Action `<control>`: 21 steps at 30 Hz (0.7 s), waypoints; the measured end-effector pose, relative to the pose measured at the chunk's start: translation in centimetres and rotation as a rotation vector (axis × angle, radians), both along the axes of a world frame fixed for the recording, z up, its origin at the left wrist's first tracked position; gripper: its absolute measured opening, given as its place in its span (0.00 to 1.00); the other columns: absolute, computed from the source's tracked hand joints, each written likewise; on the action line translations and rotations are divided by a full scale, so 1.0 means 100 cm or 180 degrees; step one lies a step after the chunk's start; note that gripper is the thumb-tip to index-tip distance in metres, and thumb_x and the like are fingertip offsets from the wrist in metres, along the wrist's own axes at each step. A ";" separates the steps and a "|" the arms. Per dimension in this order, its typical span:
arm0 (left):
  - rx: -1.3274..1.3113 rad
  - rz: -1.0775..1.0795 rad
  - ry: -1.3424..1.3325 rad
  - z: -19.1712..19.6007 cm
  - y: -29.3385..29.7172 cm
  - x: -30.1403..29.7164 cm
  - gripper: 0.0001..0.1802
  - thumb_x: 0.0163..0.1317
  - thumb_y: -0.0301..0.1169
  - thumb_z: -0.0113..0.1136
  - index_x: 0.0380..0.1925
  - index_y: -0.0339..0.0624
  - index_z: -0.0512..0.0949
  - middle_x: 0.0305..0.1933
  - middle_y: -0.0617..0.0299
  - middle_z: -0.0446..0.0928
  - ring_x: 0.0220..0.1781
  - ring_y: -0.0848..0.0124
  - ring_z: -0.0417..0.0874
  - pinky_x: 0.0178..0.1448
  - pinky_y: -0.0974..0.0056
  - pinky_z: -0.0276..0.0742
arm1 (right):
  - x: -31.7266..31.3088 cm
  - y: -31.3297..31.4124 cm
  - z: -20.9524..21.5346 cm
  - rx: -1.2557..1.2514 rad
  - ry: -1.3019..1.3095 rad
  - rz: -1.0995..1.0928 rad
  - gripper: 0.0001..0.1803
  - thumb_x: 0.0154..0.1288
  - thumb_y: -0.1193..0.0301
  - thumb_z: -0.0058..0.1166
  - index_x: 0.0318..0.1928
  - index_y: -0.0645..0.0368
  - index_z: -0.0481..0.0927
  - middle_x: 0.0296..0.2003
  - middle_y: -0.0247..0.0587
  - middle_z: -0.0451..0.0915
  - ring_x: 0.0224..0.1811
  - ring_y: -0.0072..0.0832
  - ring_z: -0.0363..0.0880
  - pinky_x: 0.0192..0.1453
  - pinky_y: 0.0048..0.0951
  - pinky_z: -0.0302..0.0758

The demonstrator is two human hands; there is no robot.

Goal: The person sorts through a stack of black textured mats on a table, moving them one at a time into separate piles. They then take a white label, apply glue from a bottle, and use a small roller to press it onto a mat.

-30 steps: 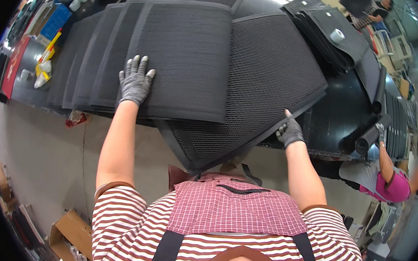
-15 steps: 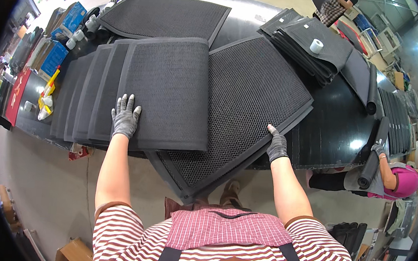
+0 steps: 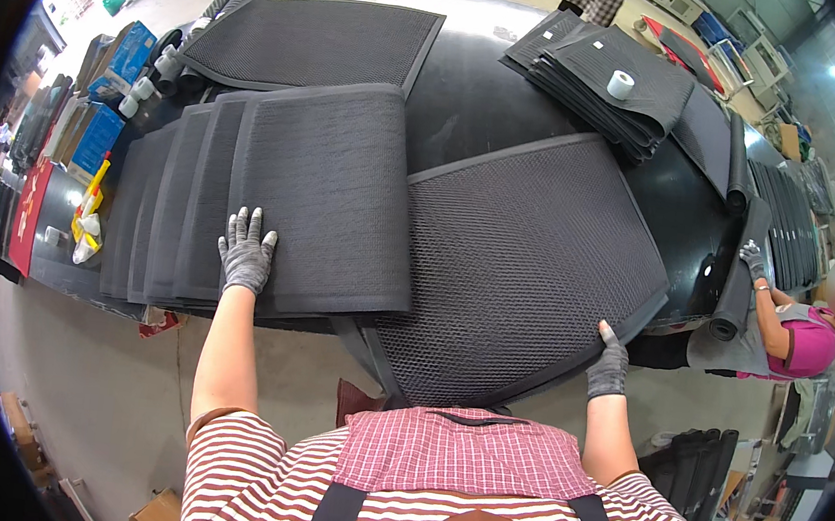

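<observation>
A gloved left hand [image 3: 246, 252] lies flat, fingers spread, on a stack of mats [image 3: 273, 196] while the right hand [image 3: 610, 363] pinches the near edge of a mesh mat [image 3: 528, 261] lying between both hands.

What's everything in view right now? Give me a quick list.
Mesh mat: one, dark grey, table middle, right hand on its corner.
Fanned mats: several, dark grey, overlapping at left, left hand on top.
Far mat: one, dark grey, far left.
Folded mats: a stack, dark grey, far right.
Tape roll: one, white, on the folded mats.
Table: one, black.
Co-worker: one, pink top, right.
Left hand: grey glove, flat.
Right hand: grey glove.
</observation>
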State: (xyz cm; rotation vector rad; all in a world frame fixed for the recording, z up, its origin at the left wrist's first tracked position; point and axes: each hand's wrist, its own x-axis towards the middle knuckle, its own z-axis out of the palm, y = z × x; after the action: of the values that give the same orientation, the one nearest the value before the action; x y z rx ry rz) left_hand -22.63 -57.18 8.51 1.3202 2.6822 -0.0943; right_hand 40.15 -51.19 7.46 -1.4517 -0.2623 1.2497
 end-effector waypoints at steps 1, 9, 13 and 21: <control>-0.0016 0.0027 0.0029 0.001 0.000 0.000 0.34 0.68 0.55 0.39 0.72 0.61 0.51 0.77 0.65 0.43 0.78 0.63 0.40 0.76 0.44 0.38 | 0.010 -0.006 0.002 -0.0052 -0.0183 -0.0110 0.29 0.50 0.68 0.68 0.55 0.56 0.74 0.44 0.41 0.77 0.43 0.39 0.76 0.48 0.47 0.76; -0.0098 -0.0040 0.0253 -0.001 -0.005 -0.004 0.34 0.68 0.54 0.38 0.71 0.59 0.51 0.77 0.65 0.44 0.78 0.62 0.42 0.75 0.43 0.41 | 0.095 -0.055 -0.009 -0.0591 -0.0170 -0.0745 0.30 0.52 0.63 0.67 0.55 0.58 0.73 0.48 0.43 0.78 0.44 0.44 0.77 0.48 0.53 0.77; -0.0231 0.0026 0.0217 0.000 -0.004 -0.007 0.34 0.69 0.55 0.37 0.72 0.62 0.48 0.78 0.65 0.42 0.78 0.63 0.40 0.76 0.44 0.40 | 0.118 -0.075 -0.016 -0.0532 -0.0028 -0.0981 0.32 0.53 0.64 0.66 0.57 0.59 0.72 0.51 0.45 0.75 0.47 0.43 0.75 0.53 0.49 0.75; -0.0343 0.0089 0.0037 0.014 0.000 -0.001 0.35 0.68 0.55 0.39 0.72 0.62 0.48 0.78 0.67 0.40 0.79 0.64 0.38 0.77 0.46 0.37 | 0.106 -0.076 -0.025 -0.0567 0.0158 -0.1314 0.31 0.57 0.60 0.63 0.58 0.63 0.71 0.54 0.48 0.74 0.52 0.44 0.74 0.60 0.48 0.72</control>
State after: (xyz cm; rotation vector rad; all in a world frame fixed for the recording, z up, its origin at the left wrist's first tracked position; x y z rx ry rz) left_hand -22.69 -57.13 9.88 1.2539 2.6628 -0.2405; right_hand 50.77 -58.75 4.93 -1.5283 0.1813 0.9860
